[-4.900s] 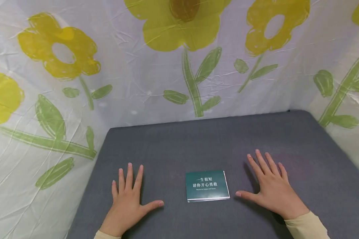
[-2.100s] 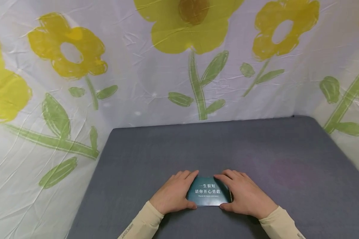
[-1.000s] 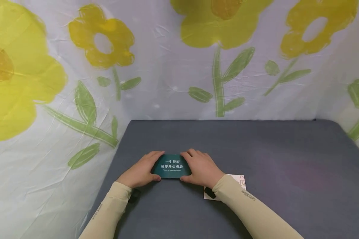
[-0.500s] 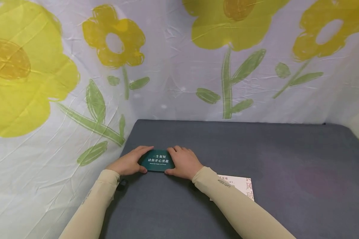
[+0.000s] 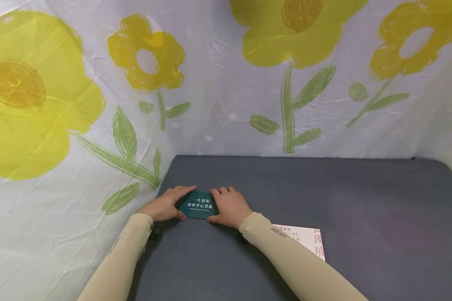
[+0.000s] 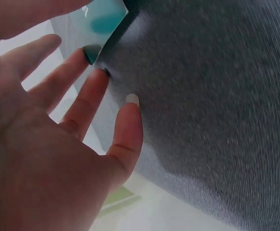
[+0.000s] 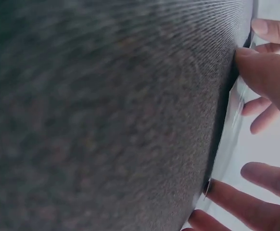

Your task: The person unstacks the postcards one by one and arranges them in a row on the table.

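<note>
A teal card (image 5: 199, 205) with white lettering lies at the left part of the dark grey table, between both hands in the head view. My left hand (image 5: 163, 205) holds its left side, thumb at the near edge and fingers at the far edge. On the opposite side my right hand (image 5: 231, 207) grips it the same way. One corner of the teal card (image 6: 104, 21) shows by the left fingertips in the left wrist view. A pale pink card (image 5: 305, 240) with printed characters rests on the table, partly hidden by the right forearm.
The grey table (image 5: 361, 209) reaches back to a white curtain (image 5: 214, 83) printed with yellow flowers. The curtain also hangs along the table's left side, close to my left hand. Dark wrist devices (image 5: 156, 233) sit beneath the sleeves.
My hands, first spread apart, have gripped the teal card and carried it left and away from me. The pale pink card has come into view beneath. Over the last half second they barely moved.
</note>
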Available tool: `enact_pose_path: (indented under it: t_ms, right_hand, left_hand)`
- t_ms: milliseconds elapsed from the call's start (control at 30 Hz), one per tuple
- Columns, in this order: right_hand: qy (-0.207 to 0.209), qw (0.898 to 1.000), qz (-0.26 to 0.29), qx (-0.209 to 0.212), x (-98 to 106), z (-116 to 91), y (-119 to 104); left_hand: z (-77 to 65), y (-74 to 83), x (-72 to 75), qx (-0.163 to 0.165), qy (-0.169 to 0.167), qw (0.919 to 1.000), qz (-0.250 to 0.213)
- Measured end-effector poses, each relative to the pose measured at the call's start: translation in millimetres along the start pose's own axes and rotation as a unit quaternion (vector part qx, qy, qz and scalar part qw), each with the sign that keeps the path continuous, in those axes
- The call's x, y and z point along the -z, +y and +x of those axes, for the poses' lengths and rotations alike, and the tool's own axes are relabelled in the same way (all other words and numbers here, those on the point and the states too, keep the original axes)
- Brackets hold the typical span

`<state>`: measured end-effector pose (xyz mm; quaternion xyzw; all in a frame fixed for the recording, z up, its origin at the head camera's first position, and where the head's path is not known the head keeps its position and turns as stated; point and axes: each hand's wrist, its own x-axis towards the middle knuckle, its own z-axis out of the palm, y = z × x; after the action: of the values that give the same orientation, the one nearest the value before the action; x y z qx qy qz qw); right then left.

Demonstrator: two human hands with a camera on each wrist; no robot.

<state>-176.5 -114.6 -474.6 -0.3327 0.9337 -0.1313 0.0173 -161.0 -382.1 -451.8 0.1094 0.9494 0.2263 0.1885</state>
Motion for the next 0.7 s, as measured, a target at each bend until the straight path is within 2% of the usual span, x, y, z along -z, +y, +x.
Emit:
enact_pose_path:
  t_ms: [300, 467, 600, 700]
  right_hand:
    - [0.000, 1.000, 0.022, -0.003, 0, 0, 2]
    - [-0.020, 0.996, 0.091, -0.004, 9, -4, 9]
    - [-0.017, 0.989, 0.144, -0.025, 29, -19, 22]
    - [-0.007, 0.989, 0.143, -0.039, 48, -43, 37]
  left_hand:
    - [0.8, -4.0, -0.6, -0.002, 0.003, 0.9997, -0.026]
    - [-0.5, -11.8, -3.2, -0.003, 0.013, 0.9994, -0.032]
    - [-3.8, -15.2, -5.7, -0.003, 0.031, 0.9990, -0.033]
    - [-8.3, -8.8, -9.2, -0.005, 0.052, 0.9984, -0.021]
